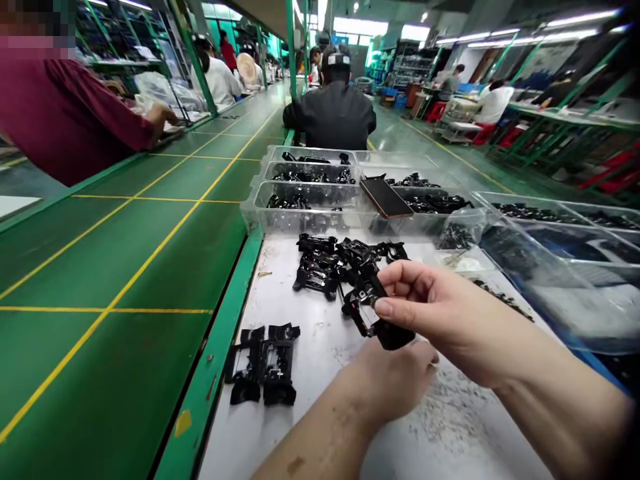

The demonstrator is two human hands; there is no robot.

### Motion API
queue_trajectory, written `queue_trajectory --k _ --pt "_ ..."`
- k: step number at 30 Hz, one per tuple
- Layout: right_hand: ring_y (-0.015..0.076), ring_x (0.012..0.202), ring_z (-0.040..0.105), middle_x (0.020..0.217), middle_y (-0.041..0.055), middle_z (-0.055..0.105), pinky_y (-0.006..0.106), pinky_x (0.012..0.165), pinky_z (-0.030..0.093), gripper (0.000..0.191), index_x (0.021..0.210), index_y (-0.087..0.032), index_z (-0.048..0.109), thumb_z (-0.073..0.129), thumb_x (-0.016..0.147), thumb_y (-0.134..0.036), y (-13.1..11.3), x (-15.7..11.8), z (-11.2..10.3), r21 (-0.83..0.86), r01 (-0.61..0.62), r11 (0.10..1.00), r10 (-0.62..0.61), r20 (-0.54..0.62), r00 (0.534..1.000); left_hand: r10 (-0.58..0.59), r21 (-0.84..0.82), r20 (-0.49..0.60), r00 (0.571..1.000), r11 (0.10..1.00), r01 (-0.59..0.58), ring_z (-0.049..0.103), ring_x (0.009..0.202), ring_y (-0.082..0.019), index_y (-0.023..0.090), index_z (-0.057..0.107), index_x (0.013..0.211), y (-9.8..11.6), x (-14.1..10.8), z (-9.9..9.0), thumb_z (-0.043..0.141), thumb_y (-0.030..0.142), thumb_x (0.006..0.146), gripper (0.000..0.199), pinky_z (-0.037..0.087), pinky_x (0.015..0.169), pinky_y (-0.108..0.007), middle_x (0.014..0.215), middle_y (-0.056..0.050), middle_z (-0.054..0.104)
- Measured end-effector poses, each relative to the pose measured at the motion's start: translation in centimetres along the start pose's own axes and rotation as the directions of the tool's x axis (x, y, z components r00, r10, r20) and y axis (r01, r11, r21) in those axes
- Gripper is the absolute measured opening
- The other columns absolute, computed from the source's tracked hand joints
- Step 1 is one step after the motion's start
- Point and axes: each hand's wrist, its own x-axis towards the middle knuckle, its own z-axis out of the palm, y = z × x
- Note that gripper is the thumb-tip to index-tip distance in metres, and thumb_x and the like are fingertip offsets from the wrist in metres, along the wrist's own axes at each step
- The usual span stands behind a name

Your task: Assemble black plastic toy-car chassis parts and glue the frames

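Observation:
My right hand (417,293) pinches a black plastic frame part (363,303) between thumb and fingers, tilted above the white work surface (320,373). Below it, my left hand (393,373) has its back towards me and its fingers curled to the right. Whatever those fingers may hold is hidden. Beyond the held part lies a pile of similar black frame parts (317,267). Two more black frame parts (263,365) lie side by side at the left of the surface.
Clear plastic trays (305,217) with black parts stand behind the pile, a phone (386,197) resting across them. More bins (565,233) are at right. A green conveyor belt (165,267) runs along the left. A co-worker in dark clothing (335,110) sits ahead; another person's maroon sleeve (75,113) is across the belt.

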Motion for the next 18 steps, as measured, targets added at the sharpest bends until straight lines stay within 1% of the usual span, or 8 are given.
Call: queue_trajectory --k 3,8,11,12,13,15,16,18 --pt "0.0081 0.068 0.057 0.078 -0.0061 0.065 0.020 0.062 0.048 0.053 0.093 -0.022 0.066 0.105 0.059 -0.032 0.3 -0.3 0.0 -0.015 0.030 0.999 -0.030 0.026 0.999 -0.013 0.049 0.025 1.000 0.999 0.012 0.067 0.126 -0.042 0.009 0.071 0.136 0.2 -0.2 -0.2 0.048 0.028 0.107 0.041 0.056 0.112 -0.062 0.129 -0.023 0.074" --pt "0.0105 0.067 0.053 0.074 -0.0054 0.061 0.024 0.060 0.043 0.053 0.091 -0.022 0.061 0.099 0.066 -0.048 1.1 0.0 -0.2 -0.159 0.056 0.986 -0.051 0.035 0.998 -0.004 0.016 -0.025 1.000 1.000 0.004 0.065 0.129 -0.043 0.010 0.071 0.135 0.2 -0.5 0.0 0.050 0.028 0.106 0.040 0.054 0.112 -0.061 0.132 -0.022 0.074" --pt "0.0122 0.065 0.051 0.072 -0.0042 0.059 0.027 0.059 0.039 0.043 0.091 -0.022 0.062 0.086 0.080 -0.056 0.5 1.1 0.1 -0.337 0.120 0.934 -0.128 -0.002 0.992 0.006 0.014 0.026 1.000 1.000 -0.006 0.068 0.126 -0.043 0.010 0.074 0.126 -0.2 -0.1 0.2 0.050 0.026 0.106 0.035 0.055 0.109 -0.058 0.128 -0.022 0.076" --pt "0.0130 0.065 0.052 0.073 -0.0031 0.061 0.028 0.059 0.039 0.038 0.092 -0.022 0.063 0.082 0.085 -0.053 0.1 1.8 0.2 -0.460 0.137 0.877 -0.177 -0.045 0.983 0.007 0.010 0.055 0.998 1.000 -0.007 0.071 0.120 -0.041 0.010 0.075 0.120 -0.4 0.2 0.4 0.052 0.026 0.105 0.032 0.056 0.106 -0.057 0.123 -0.022 0.078" --pt "0.0141 0.066 0.054 0.074 -0.0018 0.063 0.029 0.060 0.040 0.032 0.092 -0.022 0.064 0.079 0.089 -0.050 -0.4 2.8 0.5 -0.609 0.138 0.781 -0.243 -0.093 0.966 0.006 0.005 0.081 0.997 1.000 -0.007 0.073 0.113 -0.040 0.011 0.077 0.114 -0.6 0.4 0.5 0.054 0.025 0.104 0.028 0.057 0.102 -0.056 0.116 -0.020 0.080" --pt "0.0170 0.071 0.059 0.082 0.0015 0.070 0.032 0.063 0.042 0.020 0.093 -0.022 0.065 0.077 0.093 -0.039 -1.2 5.2 1.0 -0.851 0.070 0.520 -0.380 -0.157 0.912 0.002 -0.006 0.104 0.995 1.000 -0.001 0.075 0.103 -0.039 0.012 0.077 0.107 -1.0 0.7 0.9 0.059 0.024 0.102 0.023 0.058 0.097 -0.056 0.107 -0.019 0.082" --pt "0.0187 0.075 0.062 0.086 0.0033 0.072 0.033 0.066 0.043 0.017 0.094 -0.022 0.066 0.076 0.095 -0.036 -1.5 6.6 1.2 -0.915 0.033 0.403 -0.424 -0.155 0.892 0.000 -0.015 0.104 0.995 1.000 0.002 0.074 0.103 -0.040 0.011 0.077 0.107 -1.1 0.8 1.0 0.060 0.023 0.102 0.022 0.057 0.096 -0.057 0.107 -0.019 0.082" --pt "0.0223 0.080 0.065 0.092 0.0067 0.073 0.035 0.069 0.046 0.012 0.099 -0.022 0.068 0.073 0.097 -0.032 -1.6 9.1 1.6 -0.958 -0.008 0.288 -0.445 -0.141 0.884 0.000 -0.055 0.089 0.996 0.998 0.005 0.073 0.109 -0.044 0.010 0.077 0.109 -1.2 0.9 1.2 0.061 0.022 0.100 0.023 0.055 0.098 -0.061 0.112 -0.023 0.081"
